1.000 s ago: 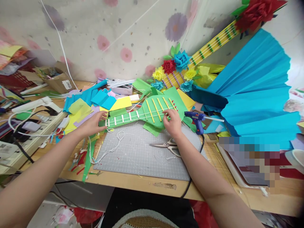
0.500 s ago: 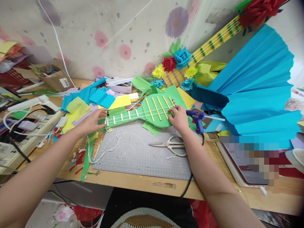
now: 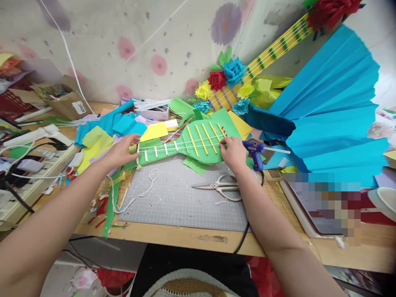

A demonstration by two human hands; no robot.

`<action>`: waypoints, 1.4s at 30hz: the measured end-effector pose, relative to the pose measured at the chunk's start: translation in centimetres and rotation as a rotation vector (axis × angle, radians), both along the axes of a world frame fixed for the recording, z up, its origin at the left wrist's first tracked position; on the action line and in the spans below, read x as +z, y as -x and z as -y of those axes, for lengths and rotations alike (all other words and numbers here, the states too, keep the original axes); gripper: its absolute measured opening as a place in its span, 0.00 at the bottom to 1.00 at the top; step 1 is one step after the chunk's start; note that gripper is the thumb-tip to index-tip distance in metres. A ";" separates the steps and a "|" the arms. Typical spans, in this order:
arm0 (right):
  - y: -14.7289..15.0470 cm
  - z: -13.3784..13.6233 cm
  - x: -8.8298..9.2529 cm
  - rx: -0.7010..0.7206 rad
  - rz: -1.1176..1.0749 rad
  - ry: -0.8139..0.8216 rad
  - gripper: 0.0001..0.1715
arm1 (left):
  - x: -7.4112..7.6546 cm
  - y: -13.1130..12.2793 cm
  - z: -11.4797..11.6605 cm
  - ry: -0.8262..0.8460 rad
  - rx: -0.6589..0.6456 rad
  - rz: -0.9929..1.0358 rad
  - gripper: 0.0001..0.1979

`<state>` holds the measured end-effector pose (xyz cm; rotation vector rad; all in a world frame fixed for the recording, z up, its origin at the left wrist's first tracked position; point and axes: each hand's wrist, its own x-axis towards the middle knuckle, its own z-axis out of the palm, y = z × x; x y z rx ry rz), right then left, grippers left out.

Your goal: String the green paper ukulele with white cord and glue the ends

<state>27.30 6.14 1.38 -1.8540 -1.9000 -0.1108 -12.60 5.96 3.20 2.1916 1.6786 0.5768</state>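
A green paper guitar (image 3: 202, 144) lies at a slight slant across the back of a grey cutting mat (image 3: 182, 206). Yellow strips cross its body, white strips cross its neck, and white strings run lengthwise. At the neck's left end, my left hand (image 3: 125, 150) has thumb and fingers around the edge, by a crosswise white string. My right hand (image 3: 233, 152) curls its fingers onto the body's right end, near small red pegs; its fingertips are partly hidden. Loose white cord (image 3: 139, 196) trails over the mat's left side. Scissors (image 3: 218, 187) rest below my right hand.
A blue glue gun (image 3: 256, 153) sits right of my right hand, its black cable hanging over the table edge. Behind stand a yellow flower-covered guitar (image 3: 262, 62) and blue pleated paper (image 3: 334, 111). Paper scraps (image 3: 99, 142) and a power strip (image 3: 52, 161) crowd the left.
The whole view has shifted slightly. My left fingers have moved a little at the neck end, where the white string now lies straighter across. My right hand stays on the guitar's body.
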 end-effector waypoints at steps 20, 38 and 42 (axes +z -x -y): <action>0.5 0.2 -0.5 0.148 -0.001 -0.057 0.10 | 0.0 2.2 1.2 0.093 -0.023 0.082 0.41; 0.3 0.0 -1.0 0.165 0.003 -0.101 0.19 | -1.7 3.0 2.6 0.064 0.014 0.061 0.42; 0.4 0.0 -1.0 0.144 -0.013 -0.136 0.21 | -1.9 3.0 2.6 0.085 0.038 0.080 0.43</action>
